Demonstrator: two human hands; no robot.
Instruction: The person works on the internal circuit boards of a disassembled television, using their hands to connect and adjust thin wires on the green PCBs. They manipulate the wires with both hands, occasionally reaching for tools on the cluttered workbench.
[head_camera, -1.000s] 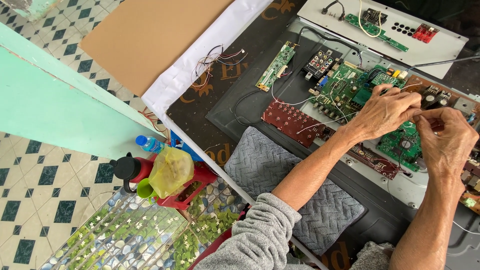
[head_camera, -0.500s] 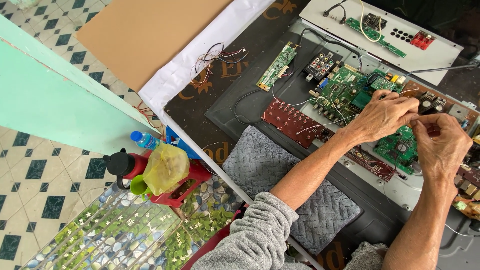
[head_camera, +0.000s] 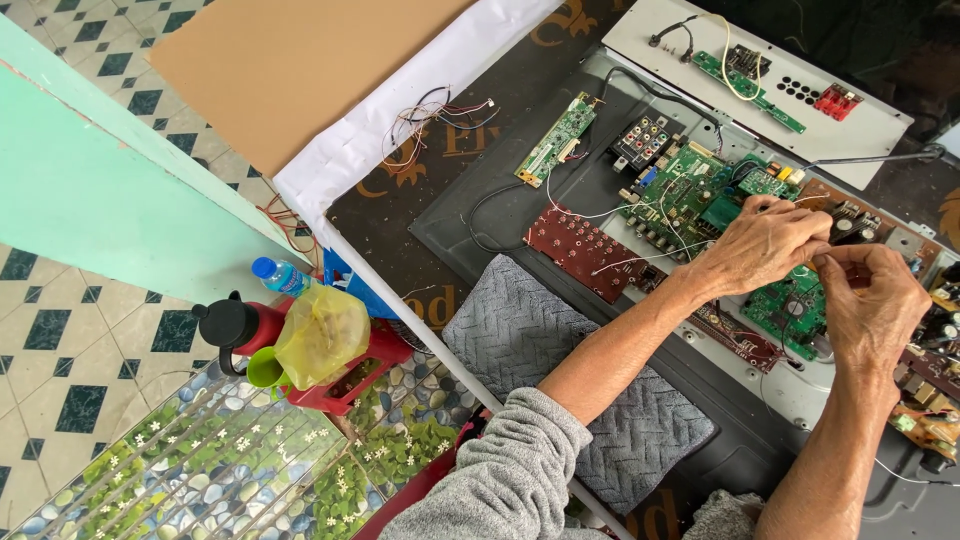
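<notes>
Two hands of mine, little shifted from a moment ago: left hand (head_camera: 765, 245) and right hand (head_camera: 870, 295) both pinching something too small to tell, fingertips nearly touching, above the green circuit board (head_camera: 700, 190), grey quilted cloth (head_camera: 520, 330) nearer, white panel (head_camera: 760, 75) beyond.

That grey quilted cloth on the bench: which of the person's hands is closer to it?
Left. The left hand is over the green circuit board, just beyond the grey cloth's far edge. The right hand is farther off to the side, fingertips meeting the left's.
</notes>
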